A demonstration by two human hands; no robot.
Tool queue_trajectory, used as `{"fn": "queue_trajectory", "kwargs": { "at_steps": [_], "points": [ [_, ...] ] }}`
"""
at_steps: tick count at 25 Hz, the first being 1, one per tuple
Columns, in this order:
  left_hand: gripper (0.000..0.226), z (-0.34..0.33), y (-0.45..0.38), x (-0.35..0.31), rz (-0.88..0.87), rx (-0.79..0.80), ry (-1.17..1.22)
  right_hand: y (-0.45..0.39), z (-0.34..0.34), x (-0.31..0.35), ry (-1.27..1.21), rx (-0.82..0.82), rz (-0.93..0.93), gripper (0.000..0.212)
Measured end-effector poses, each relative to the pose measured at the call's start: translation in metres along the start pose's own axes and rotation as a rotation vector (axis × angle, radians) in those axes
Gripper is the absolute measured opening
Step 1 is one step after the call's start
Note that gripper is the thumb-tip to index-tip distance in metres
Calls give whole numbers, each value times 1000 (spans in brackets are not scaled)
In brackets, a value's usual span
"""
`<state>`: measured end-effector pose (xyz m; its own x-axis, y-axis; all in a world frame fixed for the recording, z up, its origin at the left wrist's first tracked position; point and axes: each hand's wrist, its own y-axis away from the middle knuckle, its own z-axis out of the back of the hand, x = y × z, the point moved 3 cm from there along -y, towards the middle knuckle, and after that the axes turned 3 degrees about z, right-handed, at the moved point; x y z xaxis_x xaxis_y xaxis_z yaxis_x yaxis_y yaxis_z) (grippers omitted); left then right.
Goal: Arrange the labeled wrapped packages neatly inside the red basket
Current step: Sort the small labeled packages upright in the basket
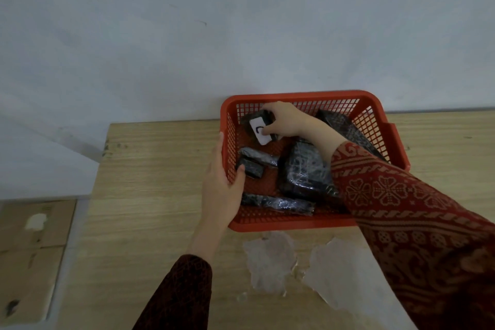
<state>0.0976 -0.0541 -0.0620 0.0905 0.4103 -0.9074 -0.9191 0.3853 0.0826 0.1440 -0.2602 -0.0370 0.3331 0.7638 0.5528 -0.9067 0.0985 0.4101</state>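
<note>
Right hand [286, 120] around labeled package [261, 128]

2 long sleeves [401, 211] in dark red fabric, woven with paler floral and scroll bands (batik-like); both hands [222, 185] bare.

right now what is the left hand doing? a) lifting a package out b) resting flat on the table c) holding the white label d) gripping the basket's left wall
d: the left hand clasps the left wall of the red basket, thumb inside, while the right hand holds the labeled package.
</note>
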Motion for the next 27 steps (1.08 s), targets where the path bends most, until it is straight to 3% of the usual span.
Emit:
{"fn": "queue_trajectory", "kwargs": {
  "at_steps": [4, 11, 18, 20, 22, 24, 27],
  "points": [
    [73, -1, 0, -1, 3, -7, -19, -9, -2, -2, -30, -95, 29, 39],
    [71, -1, 1, 0, -19, -14, -6, -5, -27, 6, 386, -253, 236, 42],
    [69, -1, 1, -1, -9, -24, -32, 3, -32, 0, 683, -111, 331, 49],
    [69, -1, 1, -2, -17, -26, -42, 12, -34, 3, 644, -157, 358, 39],
    [68, 0, 0, -2, -23, -37, -50, 20, -42, 7, 562, -98, 357, 26],
    [68, 0, 0, -2, -25, -41, -38, 24, -53, 10, 562, 32, 301, 28],
    [67, 0, 1, -3, -28, -39, -41, 25, -56, 12, 606, 99, 253, 37]
  ]
}}
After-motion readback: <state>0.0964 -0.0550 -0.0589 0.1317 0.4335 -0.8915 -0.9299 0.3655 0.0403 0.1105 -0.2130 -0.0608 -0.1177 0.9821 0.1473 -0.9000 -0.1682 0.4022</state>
